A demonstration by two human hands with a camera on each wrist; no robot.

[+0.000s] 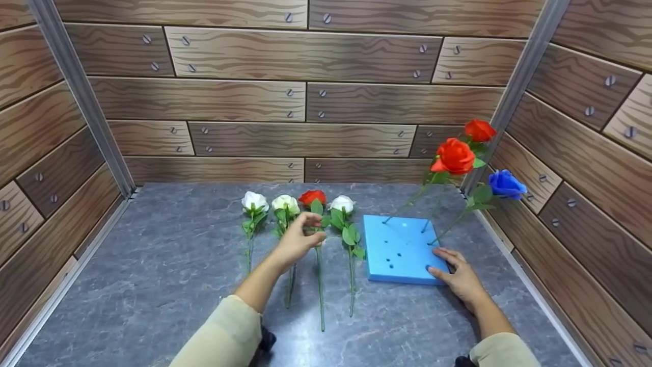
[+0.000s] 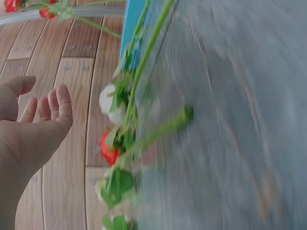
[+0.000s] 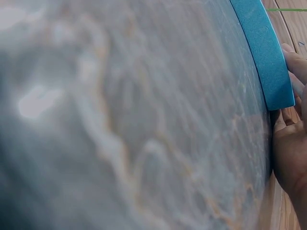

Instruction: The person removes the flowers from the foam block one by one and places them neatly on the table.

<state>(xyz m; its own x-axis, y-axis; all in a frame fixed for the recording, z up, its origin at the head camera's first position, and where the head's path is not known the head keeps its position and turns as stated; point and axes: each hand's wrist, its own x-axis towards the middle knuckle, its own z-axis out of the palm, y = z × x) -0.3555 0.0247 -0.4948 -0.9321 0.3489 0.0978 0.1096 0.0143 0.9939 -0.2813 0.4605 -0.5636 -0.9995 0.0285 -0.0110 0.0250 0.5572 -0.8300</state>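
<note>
My left hand [image 1: 300, 239] hovers over the stem of a lying red rose [image 1: 312, 197], fingers curved, thumb apart, nothing held. In the left wrist view this hand [image 2: 41, 117] shows an empty palm. Beside that rose lie a white rose [image 1: 254, 201], a cream rose [image 1: 285, 204] and another white rose [image 1: 342, 204]. My right hand [image 1: 461, 278] rests at the front right corner of a blue foam block [image 1: 407, 250], thumb on its top. Two red roses [image 1: 455, 156] and a blue rose [image 1: 507, 184] stand tilted in holes of the block.
Several more holes [image 1: 399, 254] show in the top of the block. The grey marbled table [image 1: 153, 285] runs back to a wood-patterned wall [image 1: 244, 102]. Similar panels close in the left and right sides, with metal posts [image 1: 84, 97] at the corners.
</note>
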